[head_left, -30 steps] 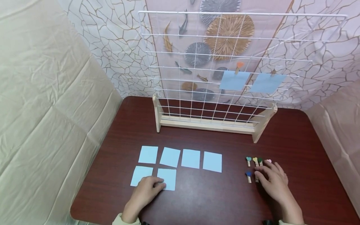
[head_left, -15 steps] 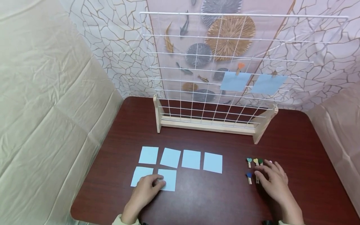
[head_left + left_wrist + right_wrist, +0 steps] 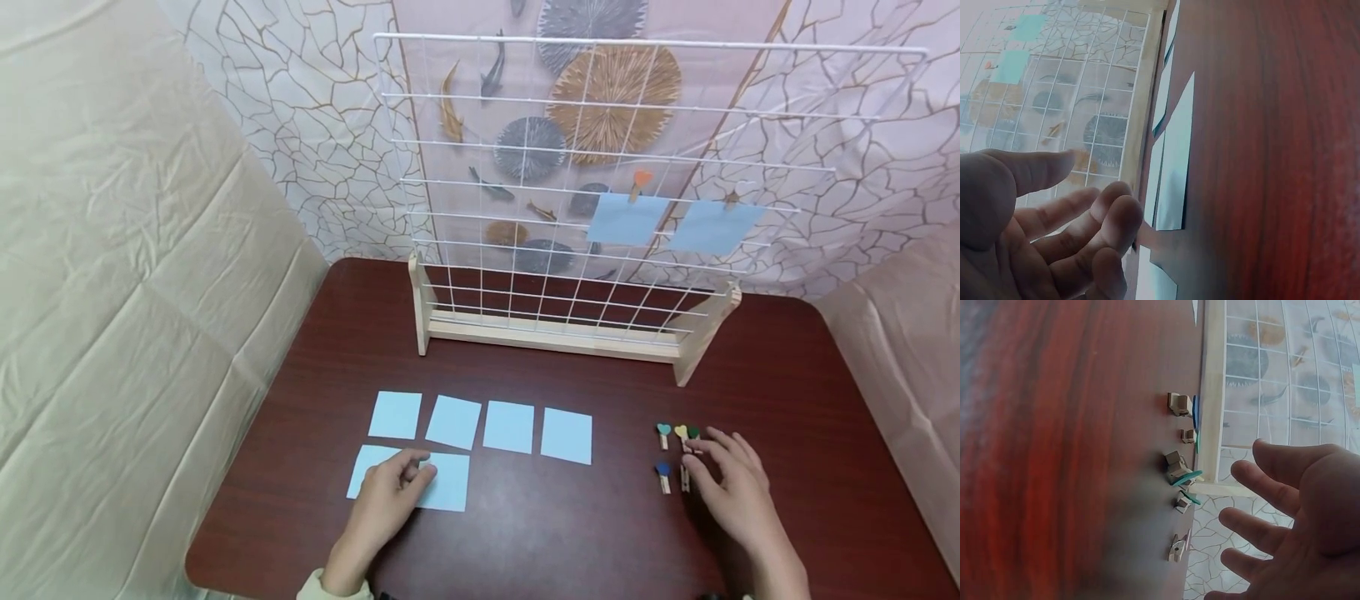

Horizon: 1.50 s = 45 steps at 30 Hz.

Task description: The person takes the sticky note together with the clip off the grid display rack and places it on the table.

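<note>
My left hand (image 3: 386,498) hovers over the front row of blue paper squares, holding nothing. Its fingers are loosely bent and the thumb is apart in the left wrist view. Part of a front square (image 3: 447,485) shows beside the thumb; the other front square (image 3: 363,472) is partly covered. On the right, my right hand (image 3: 733,492) is held above small wooden clothespins, its fingers spread and nothing between them. Heart-topped clothespins in teal (image 3: 663,436), yellow (image 3: 681,433), dark green (image 3: 693,433) and blue (image 3: 663,477) lie there. A pink-topped clothespin (image 3: 1177,548) appears in the right wrist view.
A white wire grid (image 3: 525,175) on a wooden stand (image 3: 555,335) rises at the back of the dark red table (image 3: 570,533). Two blue squares (image 3: 627,219) hang on it from an orange-heart and a white-heart clothespin. Several squares (image 3: 508,427) form the back row.
My left hand has risen slightly, and its fingertips have shifted up and left off the front paper square. My right hand has moved a little rightward with its fingers more spread.
</note>
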Available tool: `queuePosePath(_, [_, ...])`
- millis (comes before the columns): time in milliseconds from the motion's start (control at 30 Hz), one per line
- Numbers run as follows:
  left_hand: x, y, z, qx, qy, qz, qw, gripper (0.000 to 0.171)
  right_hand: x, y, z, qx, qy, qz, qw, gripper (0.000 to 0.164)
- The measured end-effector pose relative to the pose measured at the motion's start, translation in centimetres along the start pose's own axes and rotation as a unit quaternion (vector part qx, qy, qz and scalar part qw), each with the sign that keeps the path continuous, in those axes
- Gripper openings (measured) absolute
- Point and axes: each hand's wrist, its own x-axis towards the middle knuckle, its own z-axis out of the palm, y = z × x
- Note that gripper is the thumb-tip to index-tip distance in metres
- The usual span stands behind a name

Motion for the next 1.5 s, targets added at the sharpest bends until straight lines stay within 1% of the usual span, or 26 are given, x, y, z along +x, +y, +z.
queuePosePath(200, [0.1, 0.1, -0.1, 0.000, 0.004, -0.018, 0.9998, 0.024, 0.1, -0.1, 0.0, 0.006, -0.001, 0.002, 1.000, 0.021])
queuePosePath(500, [0.2, 0.2, -0.1, 0.003, 0.003, -0.022, 0.9997, 0.023, 0.0, 0.0, 0.1, 0.004, -0.001, -0.001, 1.000, 0.022])
queuePosePath(767, [0.2, 0.3, 0.0, -0.010, -0.001, -0.022, 0.9997, 0.023, 0.0, 0.2, 0.0, -0.005, -0.015, 0.004, 1.000, 0.023])
queuePosePath(967, [0.2, 0.2, 0.0, -0.018, -0.009, -0.022, 0.9995, 0.026, 0.2, 0.1, 0.0, -0.004, -0.017, 0.004, 1.000, 0.025])
queuePosePath(1167, [0.3, 0.2, 0.0, -0.025, -0.006, -0.009, 0.9996, 0.031, 0.4, -0.2, 0.2, 0.011, -0.008, -0.011, 1.000, 0.028])
queuePosePath(1333, [0.5, 0.4, 0.2, -0.038, 0.012, 0.006, 0.9992, 0.039, 0.8, -0.6, 0.1, 0.026, 0.010, -0.021, 0.999, 0.030])
queuePosePath(1500, [1.0, 0.7, 0.4, -0.054, 0.030, 0.040, 0.9973, 0.042, 1.5, -1.1, 0.1, 0.033, 0.017, -0.027, 0.999, 0.030])
